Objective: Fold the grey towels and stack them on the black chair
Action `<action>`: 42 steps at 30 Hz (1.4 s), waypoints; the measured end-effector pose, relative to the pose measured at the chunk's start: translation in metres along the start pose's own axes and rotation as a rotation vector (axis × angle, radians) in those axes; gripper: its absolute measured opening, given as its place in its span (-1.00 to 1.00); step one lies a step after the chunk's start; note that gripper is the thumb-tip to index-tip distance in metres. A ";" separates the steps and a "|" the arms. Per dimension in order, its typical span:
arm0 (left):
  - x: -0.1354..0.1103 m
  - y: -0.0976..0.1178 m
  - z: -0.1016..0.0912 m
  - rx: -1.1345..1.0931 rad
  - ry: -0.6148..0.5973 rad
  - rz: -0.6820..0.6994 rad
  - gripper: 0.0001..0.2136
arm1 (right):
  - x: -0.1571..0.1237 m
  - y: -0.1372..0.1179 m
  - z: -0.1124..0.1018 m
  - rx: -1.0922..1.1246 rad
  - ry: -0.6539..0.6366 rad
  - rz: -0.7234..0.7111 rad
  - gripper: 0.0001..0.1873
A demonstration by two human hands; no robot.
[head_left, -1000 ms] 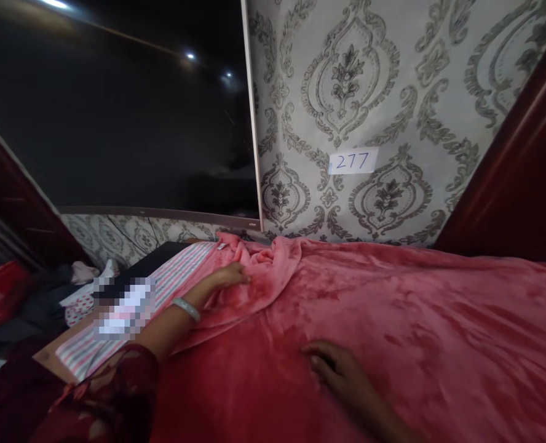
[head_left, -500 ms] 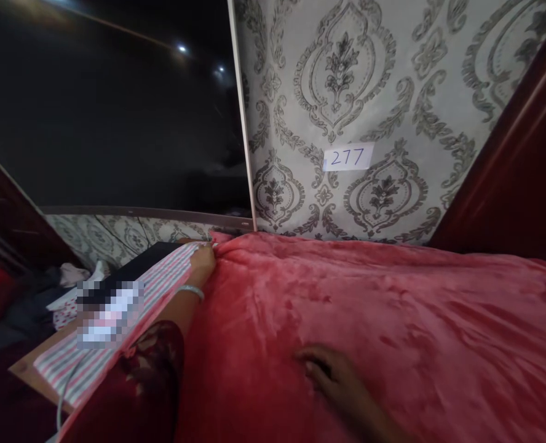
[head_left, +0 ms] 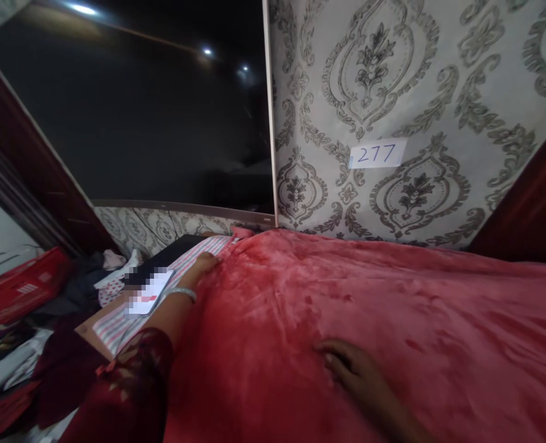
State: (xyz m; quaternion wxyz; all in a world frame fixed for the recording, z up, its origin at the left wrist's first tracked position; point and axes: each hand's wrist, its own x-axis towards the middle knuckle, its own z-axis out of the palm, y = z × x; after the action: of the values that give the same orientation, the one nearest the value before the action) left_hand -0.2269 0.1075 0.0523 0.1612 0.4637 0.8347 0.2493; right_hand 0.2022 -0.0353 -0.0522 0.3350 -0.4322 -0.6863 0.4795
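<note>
A red plush blanket [head_left: 273, 344] is spread wide in front of me, with soft wrinkles over it. At its left edge, beside a striped cloth [head_left: 192, 255], my left hand [head_left: 205, 266] is closed on the blanket's border; the fingertips are partly hidden. A pale bracelet [head_left: 183, 291] circles that wrist. My right hand [head_left: 353, 366] rests on the blanket's middle, thumb apart from loosely bent fingers, holding nothing. A phone [head_left: 150, 295], partly pixelated, lies on the striped cloth left of my left forearm.
A large dark television screen [head_left: 153, 111] rises behind the blanket's left side. Patterned wallpaper [head_left: 393, 74] carries a paper label [head_left: 378, 153] reading 277. Dark red wood [head_left: 526, 215] stands at the right. A red bag [head_left: 24, 283] and piled clothes lie at the lower left.
My view has swung left, so the scene sits further right. Against the blanket, my left hand has come back toward me along its left edge. My right hand stays on the blanket.
</note>
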 end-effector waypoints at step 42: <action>-0.170 -0.144 -0.083 0.211 -0.211 0.118 -0.66 | -0.046 -0.008 0.002 -0.539 -0.029 -0.493 -0.60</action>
State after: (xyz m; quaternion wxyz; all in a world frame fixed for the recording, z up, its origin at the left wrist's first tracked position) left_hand -0.2806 -0.1242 0.0456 0.1835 0.5501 0.8059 0.1192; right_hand 0.2161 -0.0793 -0.0471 0.3047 -0.3198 -0.8763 0.1921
